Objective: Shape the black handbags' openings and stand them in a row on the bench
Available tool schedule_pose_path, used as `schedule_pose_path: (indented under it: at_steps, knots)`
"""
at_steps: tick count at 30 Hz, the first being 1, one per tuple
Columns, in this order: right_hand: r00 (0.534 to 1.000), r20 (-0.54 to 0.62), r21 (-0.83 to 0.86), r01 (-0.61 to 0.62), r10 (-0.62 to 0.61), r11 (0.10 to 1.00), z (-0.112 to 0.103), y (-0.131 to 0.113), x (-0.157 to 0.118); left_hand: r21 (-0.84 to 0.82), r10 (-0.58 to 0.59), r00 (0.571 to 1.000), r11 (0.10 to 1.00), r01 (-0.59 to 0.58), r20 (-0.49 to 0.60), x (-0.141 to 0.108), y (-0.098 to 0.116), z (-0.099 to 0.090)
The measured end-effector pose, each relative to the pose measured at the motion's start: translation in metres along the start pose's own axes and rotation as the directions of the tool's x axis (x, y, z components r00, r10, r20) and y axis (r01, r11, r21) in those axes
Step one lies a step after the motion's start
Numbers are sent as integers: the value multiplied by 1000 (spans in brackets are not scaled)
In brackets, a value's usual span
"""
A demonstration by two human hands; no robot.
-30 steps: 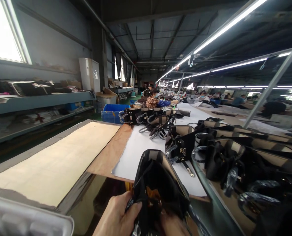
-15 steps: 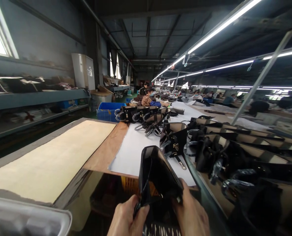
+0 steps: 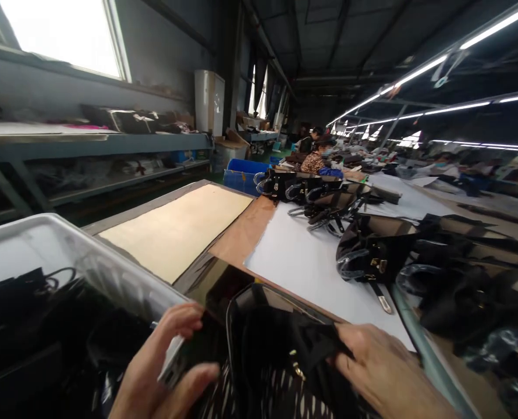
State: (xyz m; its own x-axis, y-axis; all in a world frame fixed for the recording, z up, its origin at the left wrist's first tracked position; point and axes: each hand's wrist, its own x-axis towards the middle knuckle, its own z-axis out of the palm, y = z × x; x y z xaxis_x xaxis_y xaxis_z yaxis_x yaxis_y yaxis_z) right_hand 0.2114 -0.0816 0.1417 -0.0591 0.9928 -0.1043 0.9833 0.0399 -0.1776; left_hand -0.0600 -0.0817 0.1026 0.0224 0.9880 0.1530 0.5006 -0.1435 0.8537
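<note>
The right hand [image 3: 376, 361] pinches dark cloth at the right edge of the open black bag [image 3: 280, 331], between its thumb and fingers. The left hand [image 3: 167, 361] has its thumb and fingers spread apart, just beside the left edge of the bag; whether it touches the bag, I cannot tell. The bag is between the two hands, near the table's front edge, with its mouth upward. At left is a white bin [image 3: 114, 259] containing dark items. Beyond the bag lies white paper [image 3: 294, 250], and to its right stands another bag [image 3: 368, 250] with a gold-coloured clasp.
</note>
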Motion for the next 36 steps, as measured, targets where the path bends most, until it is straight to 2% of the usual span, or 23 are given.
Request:
schedule_pose_path:
  at_steps: [1, 2, 4, 6, 9, 11, 14, 17, 21, 24, 26, 30, 32, 34, 36]
  knots:
    - [1000, 12, 23, 8, -9, 1000, 6, -3, 2, 16, 63, 998, 998, -63, 24, 9, 5, 1]
    - [1000, 25, 42, 17, -18, 999, 11, -5, 4, 30, 121, 988, 992, -124, 99, 19, 8, 5]
    - [998, 60, 75, 30, -34, 997, 17, -7, 5, 45, 209, 940, 972, -229, 271, 37, 9, 19]
    - [995, 93, 102, 28, -38, 994, 20, -6, 4, 99, 213, 908, 959, -264, 360, 51, 3, 38]
    - [991, 129, 157, 10, -30, 988, 21, -3, 1, 137, 175, 878, 956, -260, 446, 62, -10, 61]
    - [988, 147, 219, 16, -49, 976, 24, 1, -1, 113, 170, 841, 958, -262, 514, 68, -17, 69]
    - [980, 188, 316, -4, -59, 949, 31, 9, 0, 33, 166, 774, 972, -234, 611, 74, -25, 73]
    - [967, 248, 405, -59, -48, 912, 44, 17, 4, -69, 163, 734, 985, -157, 659, 74, -32, 71]
    - [931, 354, 519, -112, -93, 848, 73, 23, 12, -42, 72, 735, 997, -59, 674, 64, -46, 68]
    - [920, 375, 534, -116, -112, 837, 95, 23, 14, 16, 8, 741, 1000, -25, 672, 57, -56, 67]
    - [949, 308, 474, -96, -62, 875, 104, 21, 12, 41, -3, 744, 999, -33, 668, 55, -60, 65]
    - [998, 40, 334, -54, 43, 941, 113, 19, -1, 81, -19, 752, 996, -46, 659, 54, -62, 64]
    - [995, -103, 316, 18, 15, 949, 115, 14, -9, 92, -24, 758, 995, -48, 652, 54, -62, 65]
    - [969, -239, 265, 123, -59, 956, 117, 7, -13, 97, -24, 758, 994, -51, 651, 54, -62, 67]
    - [937, -321, 189, 204, -136, 961, 118, -2, -13, 96, -20, 752, 994, -58, 658, 53, -62, 68]
